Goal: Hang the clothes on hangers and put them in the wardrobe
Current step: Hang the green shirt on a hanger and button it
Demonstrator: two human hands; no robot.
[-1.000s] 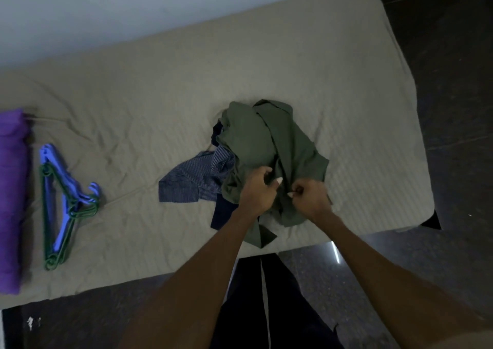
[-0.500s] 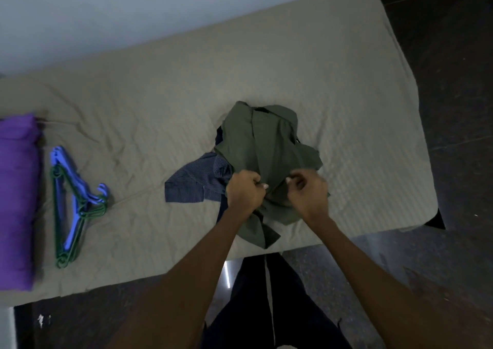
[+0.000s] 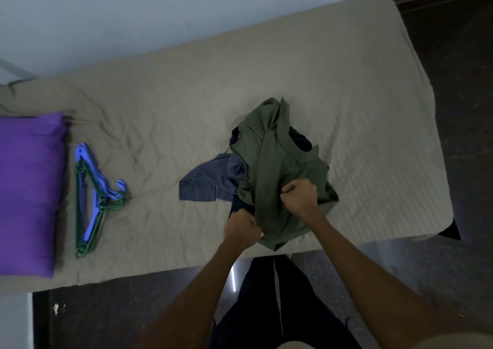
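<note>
On a beige-covered bed [image 3: 266, 68], a purple pillow [image 3: 28, 194] lies at the far left, with a stack of blue and green plastic hangers [image 3: 93, 196] just beside it. Further right a striped navy shirt [image 3: 208, 186] pokes out from under an olive green shirt [image 3: 272, 167] heaped near the bed's front edge. Both forearms reach forward: the left hand [image 3: 241, 228] is clenched on the green shirt's lower edge, and the right hand [image 3: 301, 196], slightly higher, has its grip bunched in the fabric.

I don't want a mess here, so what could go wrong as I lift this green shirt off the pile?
Both hands, left and right, grip the green shirt, which lies over the striped shirt and a dark garment; lifting may drag those along. The pile sits near the bed edge, so pieces could slide to the floor.
</note>
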